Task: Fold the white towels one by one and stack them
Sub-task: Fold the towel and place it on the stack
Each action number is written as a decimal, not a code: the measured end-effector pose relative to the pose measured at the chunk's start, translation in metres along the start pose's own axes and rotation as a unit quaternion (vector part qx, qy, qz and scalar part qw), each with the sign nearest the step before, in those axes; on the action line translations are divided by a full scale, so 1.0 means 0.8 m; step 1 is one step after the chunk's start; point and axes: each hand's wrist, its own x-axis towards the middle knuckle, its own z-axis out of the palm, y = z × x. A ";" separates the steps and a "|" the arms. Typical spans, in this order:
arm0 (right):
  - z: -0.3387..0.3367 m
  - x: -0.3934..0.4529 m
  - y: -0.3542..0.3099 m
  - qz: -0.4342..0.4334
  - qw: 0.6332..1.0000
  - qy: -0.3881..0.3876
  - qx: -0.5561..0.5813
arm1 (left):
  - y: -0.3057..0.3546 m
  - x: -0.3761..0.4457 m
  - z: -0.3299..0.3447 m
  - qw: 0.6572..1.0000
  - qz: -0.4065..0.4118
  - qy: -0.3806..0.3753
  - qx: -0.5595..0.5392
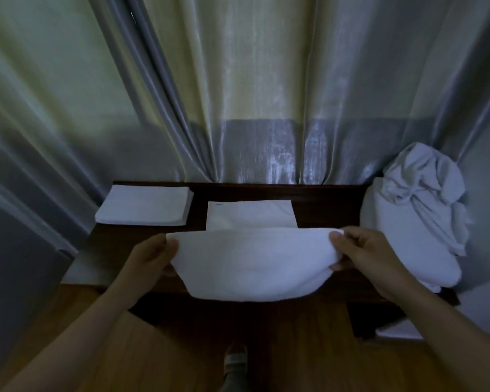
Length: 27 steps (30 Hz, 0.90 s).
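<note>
Two hands hold one white towel (252, 264) just below the middle of the frame, lifted over the near edge of the dark wooden table (323, 190). The cloth is already doubled; its rounded lower fold sags toward the floor while the upper edges are pinched at either end.

To do this fold well, I would keep both upper corners level and pulled gently apart so the sag flattens, then lay the towel down square before bringing one end over the other, matching edges rather than guessing.

The left hand (150, 258) is closed on the towel's left end, thumb on top and fingers curled beneath. The right hand (362, 253) pinches the right end, its thumb pressed on the upper face and the other fingers tucked under.

Beyond the held towel, a flat folded towel (249, 215) lies at the centre of the table, partly hidden by it. The finished stack (145, 205) sits at left of centre, against the curtain (252, 94). A crumpled heap of unfolded towels (413, 216) waits at the right of the frame.
</note>
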 end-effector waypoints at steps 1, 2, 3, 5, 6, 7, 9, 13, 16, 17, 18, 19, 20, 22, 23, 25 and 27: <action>0.003 0.000 0.010 0.012 1.000 -0.005 -0.005 | -0.006 -0.001 0.006 1.000 -0.008 -0.005 0.008; 0.007 0.000 0.017 0.020 1.000 -0.008 -0.012 | -0.011 -0.002 0.012 1.000 -0.013 -0.010 0.017; 0.010 0.003 0.022 0.024 0.999 -0.009 -0.022 | -0.015 -0.001 0.016 1.000 -0.017 -0.013 0.021; 0.016 0.010 0.031 0.025 0.998 -0.010 -0.048 | -0.023 0.005 0.022 0.999 -0.022 -0.021 0.026; 0.019 0.016 0.036 0.024 0.998 -0.011 -0.064 | -0.029 0.010 0.024 0.999 -0.026 -0.023 0.029; 0.022 0.022 0.039 0.023 0.997 -0.012 -0.078 | -0.034 0.016 0.024 0.999 -0.030 -0.025 0.032; 0.026 0.039 0.043 0.030 0.995 -0.006 -0.095 | -0.044 0.033 0.025 0.999 -0.040 -0.024 0.026; 0.033 0.091 0.038 0.050 0.995 0.011 -0.087 | -0.056 0.082 0.020 0.999 -0.050 -0.015 -0.011; 0.037 0.145 0.037 0.061 0.994 0.027 -0.083 | -0.062 0.131 0.019 0.998 -0.063 -0.009 -0.019; 0.039 0.165 0.037 0.062 0.994 0.036 -0.082 | -0.065 0.149 0.019 0.997 -0.068 -0.008 -0.020; 0.041 0.186 0.038 0.063 0.994 0.043 -0.082 | -0.068 0.168 0.020 0.997 -0.071 -0.006 -0.017; 0.043 0.206 0.039 0.065 0.993 0.046 -0.082 | -0.072 0.187 0.020 0.997 -0.073 -0.003 -0.010; 0.045 0.226 0.040 0.071 0.993 0.045 -0.082 | -0.076 0.206 0.020 0.997 -0.075 -0.001 0.000; 0.049 0.264 0.046 0.086 0.992 0.037 -0.086 | -0.086 0.243 0.022 0.996 -0.088 0.001 0.018; 0.052 0.284 0.051 0.095 0.991 0.034 -0.090 | -0.092 0.261 0.023 0.995 -0.094 0.004 0.023; 0.059 0.322 0.063 0.122 0.987 0.022 -0.101 | -0.105 0.294 0.027 0.994 -0.106 0.009 0.030; 0.067 0.358 0.081 0.153 0.981 0.000 -0.118 | -0.120 0.323 0.034 0.992 -0.120 -0.004 0.048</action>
